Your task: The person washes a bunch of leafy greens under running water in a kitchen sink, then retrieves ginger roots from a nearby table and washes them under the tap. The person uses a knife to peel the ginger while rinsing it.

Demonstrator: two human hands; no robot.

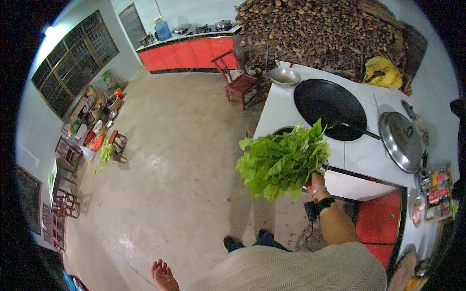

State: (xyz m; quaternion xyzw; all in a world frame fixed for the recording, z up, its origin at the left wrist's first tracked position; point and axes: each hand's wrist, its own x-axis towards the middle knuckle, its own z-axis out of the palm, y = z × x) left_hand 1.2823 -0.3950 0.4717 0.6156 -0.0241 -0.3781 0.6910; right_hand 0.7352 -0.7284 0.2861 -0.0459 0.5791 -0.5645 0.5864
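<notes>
My right hand (316,182) holds up a large bunch of leafy green vegetables (280,162) by its stem end; the leaves fan out to the left, in front of the white tiled stove top (278,105). Part of the hand is hidden behind the bunch. Low in the view, my left hand (164,276) hangs over the floor with nothing in it, its fingers slightly bent. Beyond the leaves, a big black wok (324,102) is set into the stove, and a dark-handled utensil (364,131) lies across its near edge.
A small metal pan (284,77) and a large metal lid (398,140) rest on the stove. Stacked firewood (320,29) stands behind it. A wooden chair (242,84) is at the stove's far left. Greens (106,151) lie on the floor beside a small stool (118,141).
</notes>
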